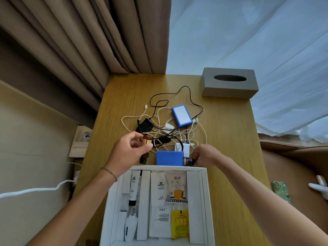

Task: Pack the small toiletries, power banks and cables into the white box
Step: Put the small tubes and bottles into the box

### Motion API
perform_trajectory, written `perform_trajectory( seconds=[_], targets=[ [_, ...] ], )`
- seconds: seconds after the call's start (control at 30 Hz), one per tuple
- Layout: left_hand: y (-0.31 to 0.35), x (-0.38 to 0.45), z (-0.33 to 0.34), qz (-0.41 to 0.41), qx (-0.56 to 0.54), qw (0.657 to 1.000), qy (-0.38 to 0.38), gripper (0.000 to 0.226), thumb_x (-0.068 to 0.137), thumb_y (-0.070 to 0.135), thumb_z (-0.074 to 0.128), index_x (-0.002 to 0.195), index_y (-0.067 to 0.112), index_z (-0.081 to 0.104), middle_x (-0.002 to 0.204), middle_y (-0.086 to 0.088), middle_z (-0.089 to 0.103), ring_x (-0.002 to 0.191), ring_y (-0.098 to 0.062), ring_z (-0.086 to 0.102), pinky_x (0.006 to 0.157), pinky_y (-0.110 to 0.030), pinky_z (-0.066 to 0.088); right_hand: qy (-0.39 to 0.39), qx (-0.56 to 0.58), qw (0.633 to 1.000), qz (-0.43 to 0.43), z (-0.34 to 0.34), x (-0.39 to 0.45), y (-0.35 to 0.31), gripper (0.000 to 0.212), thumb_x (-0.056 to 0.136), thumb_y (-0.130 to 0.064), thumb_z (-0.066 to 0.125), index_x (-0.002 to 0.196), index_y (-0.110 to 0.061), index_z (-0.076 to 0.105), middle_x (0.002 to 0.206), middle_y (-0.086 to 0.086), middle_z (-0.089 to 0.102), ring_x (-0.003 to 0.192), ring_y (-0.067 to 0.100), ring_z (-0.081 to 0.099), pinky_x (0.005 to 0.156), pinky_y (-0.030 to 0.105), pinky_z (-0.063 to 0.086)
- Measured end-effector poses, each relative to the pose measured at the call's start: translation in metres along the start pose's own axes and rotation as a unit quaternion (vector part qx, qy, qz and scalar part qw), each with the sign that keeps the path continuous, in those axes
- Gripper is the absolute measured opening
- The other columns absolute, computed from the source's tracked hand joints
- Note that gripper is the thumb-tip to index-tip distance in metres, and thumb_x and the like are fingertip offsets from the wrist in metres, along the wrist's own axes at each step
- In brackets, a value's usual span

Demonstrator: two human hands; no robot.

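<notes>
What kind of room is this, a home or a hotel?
Probably a hotel room, though I can't be sure. Heavy brown curtains hang beside a sheer white one, a plain grey tissue box sits on the wooden desk, and the white box holds guest-style sachets and tubes.
</notes>
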State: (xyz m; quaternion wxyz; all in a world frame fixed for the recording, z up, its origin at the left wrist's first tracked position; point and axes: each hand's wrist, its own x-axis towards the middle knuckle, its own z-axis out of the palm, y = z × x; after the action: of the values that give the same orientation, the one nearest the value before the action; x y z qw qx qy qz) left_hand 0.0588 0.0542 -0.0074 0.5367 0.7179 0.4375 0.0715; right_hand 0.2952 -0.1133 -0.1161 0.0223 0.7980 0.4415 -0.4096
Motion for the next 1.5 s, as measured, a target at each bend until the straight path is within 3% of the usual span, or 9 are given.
perform_trajectory(
  seconds=[0.3, 0.5, 0.67, 0.8, 0.9, 1.1, 1.2, 1.37, 1.5],
  targets=[
    [0.005, -0.045, 0.014, 0.029, -0.002, 0.999, -0.033, 0.027, 0.081, 0.017, 0.081, 0.104, 0.021, 0.067, 0.083, -0.003, 0.075, 0.072, -0.015, 0.070, 0.069, -0.028, 0.059, 0.136, 0.155, 0.978, -0.028, 0.003, -0.029, 0.006, 0.014, 0.088, -0.015, 0.074, 0.100, -0.020, 0.070, 0.098, 0.000, 0.072, 0.086, 0.013, 0.067, 0.077, 0.029, 0.059],
    [-0.017, -0.074, 0.026, 0.018, 0.049, 0.997, -0.061, 0.030, 0.076, 0.024, 0.085, 0.099, 0.032, 0.066, 0.083, 0.005, 0.075, 0.072, -0.006, 0.068, 0.068, -0.018, 0.055, 0.244, 0.290, 0.925, -0.037, -0.011, -0.059, 0.004, 0.018, 0.089, -0.006, 0.072, 0.102, -0.017, 0.076, 0.095, 0.001, 0.076, 0.079, 0.011, 0.068, 0.069, 0.029, 0.053],
    [-0.041, -0.091, 0.039, -0.008, 0.096, 0.991, -0.092, 0.025, 0.075, 0.027, 0.085, 0.093, 0.032, 0.068, 0.091, 0.007, 0.074, 0.076, -0.011, 0.071, 0.076, -0.031, 0.060, 0.254, 0.459, 0.846, -0.094, -0.025, -0.108, -0.010, 0.024, 0.093, -0.004, 0.067, 0.104, -0.023, 0.076, 0.095, 0.008, 0.076, 0.077, 0.015, 0.067, 0.068, 0.022, 0.056],
    [-0.064, -0.095, 0.049, -0.025, 0.163, 0.981, -0.104, 0.024, 0.077, 0.034, 0.081, 0.095, 0.033, 0.066, 0.087, 0.011, 0.069, 0.080, -0.009, 0.066, 0.074, -0.027, 0.056, 0.230, 0.477, 0.839, -0.127, -0.020, -0.140, -0.029, 0.022, 0.096, -0.005, 0.063, 0.107, -0.018, 0.077, 0.096, 0.014, 0.077, 0.079, 0.020, 0.068, 0.071, 0.030, 0.058],
    [-0.078, -0.100, 0.056, -0.035, 0.177, 0.977, -0.117, 0.027, 0.079, 0.035, 0.079, 0.102, 0.035, 0.065, 0.086, 0.010, 0.067, 0.079, -0.005, 0.063, 0.065, -0.019, 0.048, 0.162, 0.429, 0.880, -0.124, -0.002, -0.153, -0.049, 0.020, 0.096, -0.006, 0.064, 0.102, -0.020, 0.076, 0.095, 0.013, 0.076, 0.076, 0.017, 0.067, 0.068, 0.029, 0.056],
    [-0.096, -0.110, 0.067, -0.037, 0.201, 0.969, -0.136, 0.028, 0.080, 0.035, 0.078, 0.102, 0.037, 0.061, 0.083, 0.009, 0.066, 0.072, -0.006, 0.064, 0.057, -0.017, 0.044, 0.055, 0.117, 0.989, -0.078, 0.063, -0.141, -0.092, 0.022, 0.089, -0.013, 0.072, 0.109, -0.020, 0.073, 0.099, -0.002, 0.070, 0.086, 0.015, 0.065, 0.074, 0.024, 0.051],
    [-0.100, -0.111, 0.070, -0.034, 0.209, 0.969, -0.129, 0.024, 0.079, 0.035, 0.078, 0.093, 0.039, 0.059, 0.079, 0.010, 0.067, 0.071, -0.004, 0.064, 0.058, -0.019, 0.045, 0.009, 0.035, 0.999, -0.033, 0.092, -0.129, -0.102, 0.017, 0.091, -0.008, 0.065, 0.107, -0.011, 0.069, 0.105, 0.005, 0.068, 0.094, 0.024, 0.066, 0.073, 0.030, 0.054],
    [-0.105, -0.111, 0.073, -0.038, 0.193, 0.972, -0.133, 0.024, 0.079, 0.033, 0.079, 0.094, 0.036, 0.060, 0.075, 0.007, 0.069, 0.068, -0.003, 0.064, 0.056, -0.019, 0.044, 0.001, -0.057, 0.998, 0.003, 0.114, -0.118, -0.105, 0.013, 0.092, -0.004, 0.057, 0.090, -0.015, 0.052, 0.077, 0.002, 0.052, 0.077, 0.024, 0.057, 0.063, 0.033, 0.048],
    [-0.104, -0.112, 0.080, -0.048, 0.178, 0.972, -0.146, 0.025, 0.078, 0.030, 0.080, 0.095, 0.030, 0.061, 0.077, 0.003, 0.069, 0.067, -0.014, 0.067, 0.065, -0.033, 0.058, 0.016, -0.143, 0.990, -0.001, 0.120, -0.119, -0.108, 0.011, 0.090, -0.003, 0.058, 0.097, -0.012, 0.057, 0.084, 0.006, 0.053, 0.076, 0.026, 0.055, 0.062, 0.035, 0.048]
  ],
)
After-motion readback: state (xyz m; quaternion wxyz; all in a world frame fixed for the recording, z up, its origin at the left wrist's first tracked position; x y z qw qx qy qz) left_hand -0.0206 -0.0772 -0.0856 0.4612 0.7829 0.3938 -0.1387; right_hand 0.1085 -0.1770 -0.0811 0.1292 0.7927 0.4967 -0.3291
